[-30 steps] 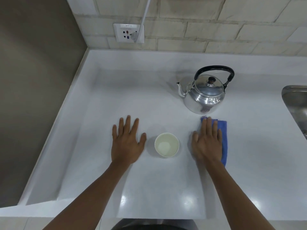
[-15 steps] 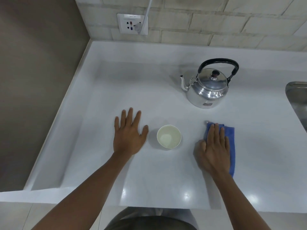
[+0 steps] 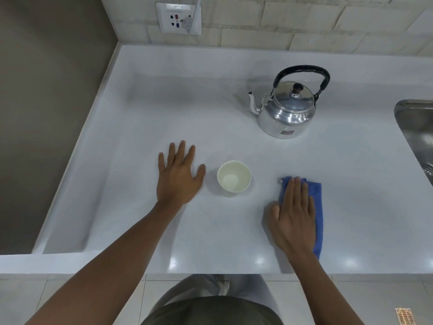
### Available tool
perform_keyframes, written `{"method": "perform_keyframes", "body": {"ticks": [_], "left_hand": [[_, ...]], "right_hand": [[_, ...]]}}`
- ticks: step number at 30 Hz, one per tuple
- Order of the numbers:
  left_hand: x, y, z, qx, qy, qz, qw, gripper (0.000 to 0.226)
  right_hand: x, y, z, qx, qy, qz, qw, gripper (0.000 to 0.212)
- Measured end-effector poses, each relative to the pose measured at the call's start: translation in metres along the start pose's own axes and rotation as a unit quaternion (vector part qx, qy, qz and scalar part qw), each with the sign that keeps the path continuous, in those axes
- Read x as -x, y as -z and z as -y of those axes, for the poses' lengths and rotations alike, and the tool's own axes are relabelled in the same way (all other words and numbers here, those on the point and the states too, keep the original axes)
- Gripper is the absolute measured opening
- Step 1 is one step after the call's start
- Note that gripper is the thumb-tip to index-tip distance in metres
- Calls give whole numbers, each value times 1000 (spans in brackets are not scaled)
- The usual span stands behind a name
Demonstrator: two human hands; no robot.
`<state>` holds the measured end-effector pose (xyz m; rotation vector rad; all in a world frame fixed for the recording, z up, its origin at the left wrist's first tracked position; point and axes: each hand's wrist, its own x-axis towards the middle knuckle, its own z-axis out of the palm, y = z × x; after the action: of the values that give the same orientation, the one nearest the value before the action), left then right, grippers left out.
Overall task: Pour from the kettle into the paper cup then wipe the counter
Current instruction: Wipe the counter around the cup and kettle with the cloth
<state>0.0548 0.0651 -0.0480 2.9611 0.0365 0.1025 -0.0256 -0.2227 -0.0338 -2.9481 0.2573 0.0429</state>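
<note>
**Cloth under my right palm, cup kept out of the way**

My right hand (image 3: 294, 216) lay flat on the folded blue cloth (image 3: 317, 207), its fingers (image 3: 296, 191) straight and released, pressing down rather than clutching. I judged that was the sensible way to wipe: an open palm spreads weight across the cloth and keeps it against the white desk (image 3: 234, 109). The cloth sat at about four o'clock from the paper cup (image 3: 233, 175), near it but not touching.

My left hand (image 3: 178, 177) rested palm-down on the desk at the cup's nine o'clock, fingers spread and loose, holding nothing. I took it as a brace for leaning in, and it sat close enough to catch the cup if the cloth swept near.

The cup stood upright with something pale at the bottom; I could not tell how full it was. The steel kettle (image 3: 287, 113) stood upright at the cup's one o'clock, well apart, lid on, black handle raised, spout pointing toward nine o'clock. With it parked out of my wiping path, pouring looked finished and wiping was the step in hand.

A steel sink (image 3: 414, 127) edged the desk at three o'clock, and a wall socket (image 3: 179, 18) sat at twelve.
</note>
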Motion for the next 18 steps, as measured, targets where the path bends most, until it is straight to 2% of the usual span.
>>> {"method": "perform_keyframes", "body": {"ticks": [5,8,13,16,18], "left_hand": [[6,4,-3,34,-24,-42,998,61],[31,10,-8,63,-36,-54,996,56],[110,22,-13,29,-28,11,999,63],[146,17,-17,-2,-52,64,997,68],[155,13,-17,-20,-65,84,994,71]], "right_hand": [[34,-5,33,-1,52,7,999,72],[66,-9,29,26,73,13,997,68],[70,-4,1,49,45,5,998,66],[67,-2,22,44,7,-3,999,68],[73,-5,41,36,19,0,999,69]]}}
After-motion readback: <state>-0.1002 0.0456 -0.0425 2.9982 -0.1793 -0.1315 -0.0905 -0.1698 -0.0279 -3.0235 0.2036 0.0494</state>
